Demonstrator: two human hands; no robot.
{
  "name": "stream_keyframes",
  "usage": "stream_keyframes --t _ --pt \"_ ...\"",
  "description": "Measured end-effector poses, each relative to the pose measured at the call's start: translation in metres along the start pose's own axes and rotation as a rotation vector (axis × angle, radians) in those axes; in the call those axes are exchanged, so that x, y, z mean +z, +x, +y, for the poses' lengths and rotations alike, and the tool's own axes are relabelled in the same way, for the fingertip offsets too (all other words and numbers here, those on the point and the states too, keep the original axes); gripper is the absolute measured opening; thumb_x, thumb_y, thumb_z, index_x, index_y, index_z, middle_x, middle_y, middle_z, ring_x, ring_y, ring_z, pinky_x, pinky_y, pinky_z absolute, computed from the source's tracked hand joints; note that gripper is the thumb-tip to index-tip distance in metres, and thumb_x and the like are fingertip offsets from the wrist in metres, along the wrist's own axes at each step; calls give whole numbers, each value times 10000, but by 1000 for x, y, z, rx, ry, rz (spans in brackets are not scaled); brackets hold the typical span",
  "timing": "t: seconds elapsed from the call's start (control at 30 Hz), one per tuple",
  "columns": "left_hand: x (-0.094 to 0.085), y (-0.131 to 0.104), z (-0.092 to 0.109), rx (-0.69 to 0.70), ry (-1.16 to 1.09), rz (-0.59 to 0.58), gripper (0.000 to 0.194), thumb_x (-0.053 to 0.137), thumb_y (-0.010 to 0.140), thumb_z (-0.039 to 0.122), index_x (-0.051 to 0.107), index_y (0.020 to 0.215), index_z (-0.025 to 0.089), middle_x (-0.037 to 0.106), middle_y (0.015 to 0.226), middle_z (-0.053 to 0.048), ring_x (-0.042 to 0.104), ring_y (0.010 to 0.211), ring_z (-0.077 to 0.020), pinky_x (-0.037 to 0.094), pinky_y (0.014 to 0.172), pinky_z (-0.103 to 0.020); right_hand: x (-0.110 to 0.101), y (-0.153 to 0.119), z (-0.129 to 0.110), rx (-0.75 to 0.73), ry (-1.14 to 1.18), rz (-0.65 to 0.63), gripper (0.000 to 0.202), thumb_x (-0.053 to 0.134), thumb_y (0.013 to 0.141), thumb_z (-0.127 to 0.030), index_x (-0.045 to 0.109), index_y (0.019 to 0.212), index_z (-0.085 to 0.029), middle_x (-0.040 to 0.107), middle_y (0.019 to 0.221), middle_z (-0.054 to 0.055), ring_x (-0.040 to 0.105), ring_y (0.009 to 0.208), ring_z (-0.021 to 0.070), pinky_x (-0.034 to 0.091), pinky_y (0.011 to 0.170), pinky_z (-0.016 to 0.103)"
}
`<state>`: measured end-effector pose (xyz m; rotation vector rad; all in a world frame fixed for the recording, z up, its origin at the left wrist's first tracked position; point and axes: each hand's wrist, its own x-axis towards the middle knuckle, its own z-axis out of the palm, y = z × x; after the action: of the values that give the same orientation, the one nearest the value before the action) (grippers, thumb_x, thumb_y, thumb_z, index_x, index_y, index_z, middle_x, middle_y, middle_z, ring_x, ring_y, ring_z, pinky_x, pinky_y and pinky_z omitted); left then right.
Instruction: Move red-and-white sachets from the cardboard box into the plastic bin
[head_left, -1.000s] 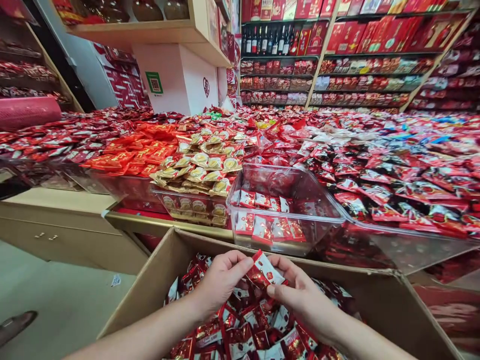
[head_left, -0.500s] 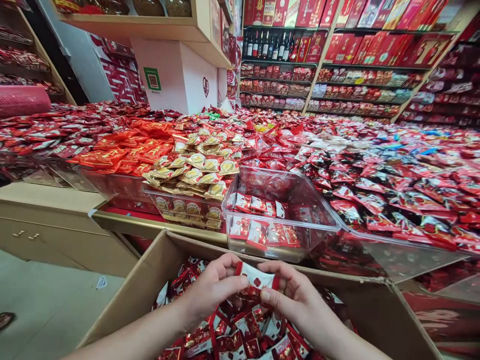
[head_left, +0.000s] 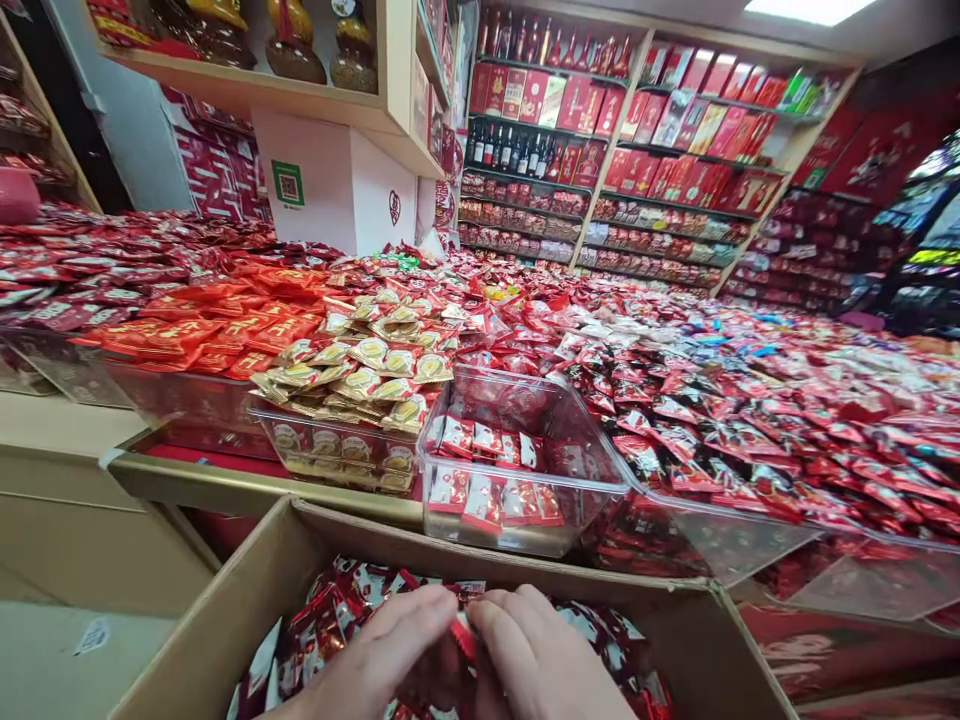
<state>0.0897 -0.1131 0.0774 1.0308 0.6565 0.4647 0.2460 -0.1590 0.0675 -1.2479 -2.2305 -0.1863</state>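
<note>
Both hands are low in the cardboard box [head_left: 225, 600], among red and white candy packets [head_left: 322, 625]. My left hand [head_left: 397, 640] and my right hand [head_left: 525, 645] come together at the fingertips. A red packet [head_left: 463, 635] shows between them, mostly covered by the fingers. Both hands have closed, curved fingers around it. Just beyond the box stands a clear plastic bin [head_left: 600, 485], with a few rows of red and white packets [head_left: 487, 500] on its left side.
Beside the clear bin, gold packets [head_left: 367, 375] and orange-red packets [head_left: 195, 335] are heaped in bins. More packets [head_left: 712, 420] spread to the right. A metal edge [head_left: 262, 490] runs behind the box. Shelves with bottles and boxes [head_left: 547, 120] line the back.
Both hands have moved lower into the box and closer together. The white-faced packet held up between them before is now largely hidden. The view has tilted up and shifted right.
</note>
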Motion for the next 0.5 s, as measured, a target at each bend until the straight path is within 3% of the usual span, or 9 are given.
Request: stream_keyframes --t 0.1,0.2,0.27,0.37,0.5 --pt "-5 -6 9 98 40 -69 437 329 827 510 501 656 146 622 753 -73 573 726 -204 400 709 -344 -41 19 2 4 68 68 145 382 745 -89 489 765 -184 595 607 23 512 510 140 435 459 226" --pt "-6 -7 16 118 105 -129 418 359 817 510 517 696 142 640 805 -99 588 693 -204 416 679 -342 -92 55 13 104 41 34 66 454 765 -138 479 749 -197 602 698 18 534 598 121 428 531 209" --pt "-5 -7 16 102 174 -126 421 372 813 505 539 714 131 639 786 -94 586 677 -189 427 669 -325 -114 83 30 112 -181 63 68 500 763 -196 454 713 -196 598 728 28 536 689 151 415 595 243" --pt "-5 -7 12 59 354 -143 421 352 828 485 558 747 126 636 767 -74 578 670 -161 434 646 -278 -110 119 64 151 -491 -244 70 459 786 -246 468 766 -179 598 728 41 537 651 161 396 544 255" --pt "-8 -6 4 90 801 -114 389 342 843 439 579 732 151 620 737 -31 544 676 -138 403 616 -215 -65 144 105 91 -543 -512 92 495 730 -111 542 799 -150 636 775 71 583 721 179 423 594 260"
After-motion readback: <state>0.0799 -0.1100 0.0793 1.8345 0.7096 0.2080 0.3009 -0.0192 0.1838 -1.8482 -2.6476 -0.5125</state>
